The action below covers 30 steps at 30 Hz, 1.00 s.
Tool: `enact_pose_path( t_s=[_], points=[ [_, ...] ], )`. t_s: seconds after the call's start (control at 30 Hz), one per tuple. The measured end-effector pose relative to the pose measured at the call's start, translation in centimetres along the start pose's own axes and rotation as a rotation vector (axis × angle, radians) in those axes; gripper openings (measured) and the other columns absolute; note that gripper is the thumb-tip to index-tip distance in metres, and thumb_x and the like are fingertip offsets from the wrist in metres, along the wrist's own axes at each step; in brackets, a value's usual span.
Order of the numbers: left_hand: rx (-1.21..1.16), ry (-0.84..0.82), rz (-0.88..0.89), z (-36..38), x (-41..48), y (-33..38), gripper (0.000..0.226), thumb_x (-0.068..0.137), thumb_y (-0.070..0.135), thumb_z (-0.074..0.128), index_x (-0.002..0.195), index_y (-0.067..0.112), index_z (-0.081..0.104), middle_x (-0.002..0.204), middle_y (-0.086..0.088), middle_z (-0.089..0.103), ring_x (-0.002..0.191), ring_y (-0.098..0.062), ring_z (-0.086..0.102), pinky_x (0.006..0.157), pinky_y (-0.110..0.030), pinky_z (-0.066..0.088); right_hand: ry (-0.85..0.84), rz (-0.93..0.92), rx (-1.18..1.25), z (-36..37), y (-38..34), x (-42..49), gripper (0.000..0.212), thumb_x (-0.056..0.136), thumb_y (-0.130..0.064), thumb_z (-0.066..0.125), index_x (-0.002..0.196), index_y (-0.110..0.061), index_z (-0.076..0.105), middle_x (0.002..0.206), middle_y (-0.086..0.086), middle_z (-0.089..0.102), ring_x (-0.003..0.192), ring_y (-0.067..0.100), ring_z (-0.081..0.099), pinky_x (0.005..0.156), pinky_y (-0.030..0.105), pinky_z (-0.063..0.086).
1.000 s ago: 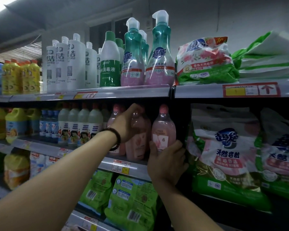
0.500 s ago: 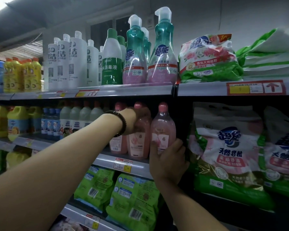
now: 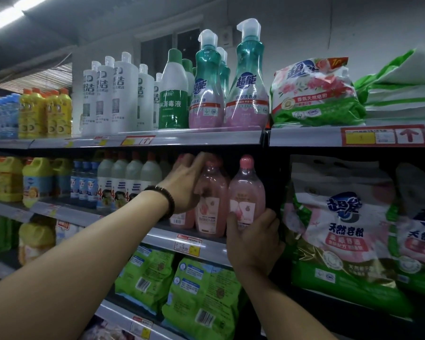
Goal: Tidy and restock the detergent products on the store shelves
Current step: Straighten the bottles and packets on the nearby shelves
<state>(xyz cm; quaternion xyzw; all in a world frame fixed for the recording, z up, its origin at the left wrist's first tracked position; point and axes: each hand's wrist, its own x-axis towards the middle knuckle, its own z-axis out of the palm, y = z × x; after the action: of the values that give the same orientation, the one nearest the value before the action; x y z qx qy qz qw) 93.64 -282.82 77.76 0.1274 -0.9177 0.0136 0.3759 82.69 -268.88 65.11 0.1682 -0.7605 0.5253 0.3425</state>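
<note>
Gripping glossy, translucent pink teardrop bottles [image 3: 247,192]: left hand [image 3: 184,186], right hand [image 3: 254,240].

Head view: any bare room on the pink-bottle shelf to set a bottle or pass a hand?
Free: the dark slot between the right pink plastic bottle and the pink-and-green powder bag, above the right hand gripping that bottle's base. Crowded: leftward, where the left hand holds the middle pink plastic bottle beside packed white bottles; top shelf full too.

Pink detergent bottles [image 3: 247,190] stand upright on shelf [image 3: 206,242].
</note>
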Motion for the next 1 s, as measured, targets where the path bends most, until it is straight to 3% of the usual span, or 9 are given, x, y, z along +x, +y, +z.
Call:
enact_pose_path(
  t_s=[0.1, 0.2, 0.33, 0.43, 0.53, 0.7, 0.83, 0.93, 1.0],
  points=[
    [0.088, 0.116, -0.145, -0.2, -1.1, -1.4, 0.084, 0.073, 0.009, 0.073, 0.138, 0.03, 0.023, 0.123, -0.009, 0.034, 0.113, -0.036, 0.044, 0.087, -0.049, 0.049, -0.001, -0.004, -0.009, 0.0, -0.1, -0.1, 0.064, 0.084, -0.068, 0.058, 0.117, -0.015, 0.043, 0.11, 0.01, 0.06, 0.095, 0.033, 0.066, 0.081, 0.045, 0.045],
    [0.296, -0.053, -0.274, 0.1, -2.0, -2.2, 0.107, 0.076, 0.009, 0.069, 0.153, 0.055, 0.01, 0.134, -0.01, 0.025, 0.125, -0.039, 0.033, 0.095, -0.048, 0.048, 0.001, -0.004, -0.017, -0.2, -0.1, -0.1, 0.064, 0.085, -0.067, 0.061, 0.117, -0.014, 0.044, 0.112, 0.011, 0.061, 0.096, 0.034, 0.066, 0.081, 0.043, 0.044],
    [0.279, -0.17, -0.321, 0.4, -2.1, -2.2, 0.102, 0.085, 0.007, 0.059, 0.15, 0.067, 0.01, 0.152, -0.008, 0.012, 0.141, -0.043, 0.017, 0.11, -0.052, 0.043, 0.004, 0.002, -0.014, -0.4, -0.3, -0.1, 0.063, 0.086, -0.065, 0.064, 0.118, -0.014, 0.044, 0.115, 0.011, 0.061, 0.097, 0.033, 0.066, 0.079, 0.042, 0.041],
    [0.245, -0.102, -0.277, 0.7, -1.7, -2.5, 0.081, 0.087, 0.014, 0.063, 0.148, 0.054, 0.026, 0.15, -0.009, 0.022, 0.138, -0.044, 0.032, 0.1, -0.048, 0.051, 0.004, -0.007, -0.015, -0.2, -0.3, -0.2, 0.063, 0.086, -0.067, 0.063, 0.117, -0.015, 0.044, 0.113, 0.01, 0.061, 0.095, 0.033, 0.067, 0.08, 0.042, 0.044],
    [0.16, -0.065, -0.254, 0.9, -1.6, -3.2, 0.065, 0.088, 0.028, 0.063, 0.141, 0.042, 0.029, 0.142, -0.01, 0.035, 0.118, -0.042, 0.055, 0.081, -0.042, 0.052, 0.0, 0.004, -0.016, -0.1, -0.2, -0.1, 0.065, 0.085, -0.068, 0.063, 0.118, -0.016, 0.043, 0.113, 0.01, 0.061, 0.096, 0.033, 0.067, 0.083, 0.044, 0.049],
    [-0.07, 0.001, -0.258, 0.6, -2.5, -3.8, 0.06, 0.085, 0.051, 0.062, 0.137, 0.04, 0.035, 0.122, -0.012, 0.052, 0.092, -0.038, 0.064, 0.084, -0.051, 0.059, -0.026, 0.02, 0.011, -0.3, -0.3, -0.1, 0.065, 0.085, -0.066, 0.064, 0.119, -0.015, 0.043, 0.116, 0.01, 0.061, 0.098, 0.033, 0.066, 0.084, 0.044, 0.046],
    [-0.095, 0.099, -0.329, 1.7, -3.0, -3.1, 0.068, 0.079, 0.046, 0.083, 0.131, 0.043, 0.038, 0.128, -0.017, 0.044, 0.099, -0.043, 0.062, 0.08, -0.047, 0.058, -0.123, 0.084, 0.138, -0.9, -0.4, 0.4, 0.064, 0.083, -0.062, 0.069, 0.121, -0.016, 0.045, 0.121, 0.007, 0.059, 0.104, 0.032, 0.063, 0.093, 0.046, 0.045],
    [-0.209, 0.185, -0.349, 2.7, -3.2, -3.2, 0.065, 0.082, 0.03, 0.083, 0.13, 0.036, 0.04, 0.123, -0.014, 0.053, 0.1, -0.039, 0.063, 0.07, -0.038, 0.048, -0.199, 0.126, 0.2, -1.6, -0.5, 0.8, 0.064, 0.081, -0.059, 0.072, 0.122, -0.018, 0.046, 0.121, 0.004, 0.058, 0.105, 0.031, 0.062, 0.098, 0.047, 0.046],
    [-0.317, 0.225, -0.352, 2.8, -3.3, -3.6, 0.074, 0.082, 0.018, 0.08, 0.139, 0.033, 0.035, 0.129, -0.01, 0.059, 0.108, -0.035, 0.063, 0.075, -0.036, 0.047, -0.255, 0.153, 0.236, -2.1, -0.4, 1.0, 0.065, 0.078, -0.062, 0.072, 0.119, -0.02, 0.045, 0.118, 0.002, 0.058, 0.103, 0.031, 0.063, 0.1, 0.051, 0.049]
  ],
)
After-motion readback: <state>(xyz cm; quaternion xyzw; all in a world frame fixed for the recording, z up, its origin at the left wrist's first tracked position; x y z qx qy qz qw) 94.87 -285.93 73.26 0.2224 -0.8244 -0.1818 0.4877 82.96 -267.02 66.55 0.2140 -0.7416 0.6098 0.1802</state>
